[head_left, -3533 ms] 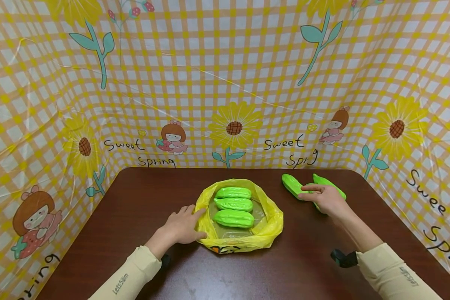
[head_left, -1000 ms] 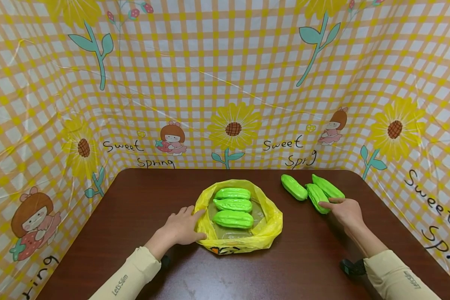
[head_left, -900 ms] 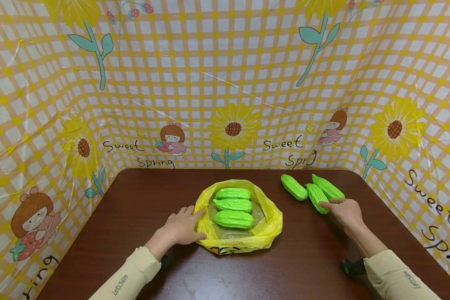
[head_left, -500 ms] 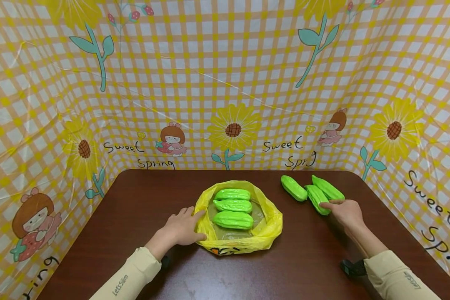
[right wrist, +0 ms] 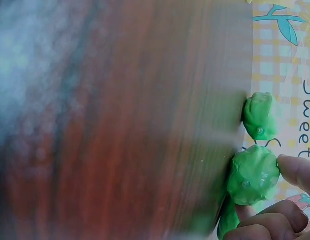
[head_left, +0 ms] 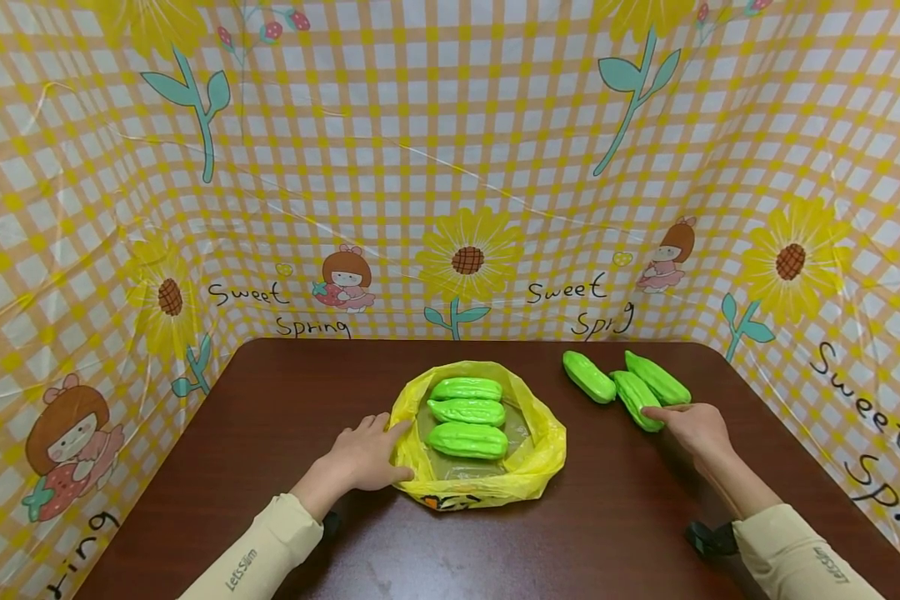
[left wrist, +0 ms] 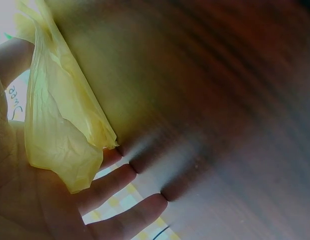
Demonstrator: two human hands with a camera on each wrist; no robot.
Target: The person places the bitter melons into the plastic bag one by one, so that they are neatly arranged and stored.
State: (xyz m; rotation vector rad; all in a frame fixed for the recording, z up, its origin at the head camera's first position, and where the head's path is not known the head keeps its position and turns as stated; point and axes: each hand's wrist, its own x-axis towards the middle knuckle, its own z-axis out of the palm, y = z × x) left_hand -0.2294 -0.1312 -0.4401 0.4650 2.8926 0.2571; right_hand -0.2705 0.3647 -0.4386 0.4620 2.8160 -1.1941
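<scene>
Since the earliest frame, your right hand [head_left: 693,429] has dropped from above the loose green gourds to the near end of the middle gourd [head_left: 633,398]. Its fingers are closed, the thumb above and a finger below pinching that end; the others curl in. This gourd lies on the worktop [head_left: 285,392], between two and three o'clock from the yellow bag [head_left: 551,442]. A slim gourd [head_left: 658,377] sits against it at one o'clock, and a blunter gourd [head_left: 588,377] lies just beside it at ten o'clock.

Your left hand [head_left: 363,457] rests at the bag's nine o'clock edge, fingers spread and fairly straight, with plastic hanging between thumb and fingers; the left wrist view is blurred, so you seem only to be touching it. Inside the bag, three stacked gourds [head_left: 467,440] lie in a row running from twelve to six o'clock.
</scene>
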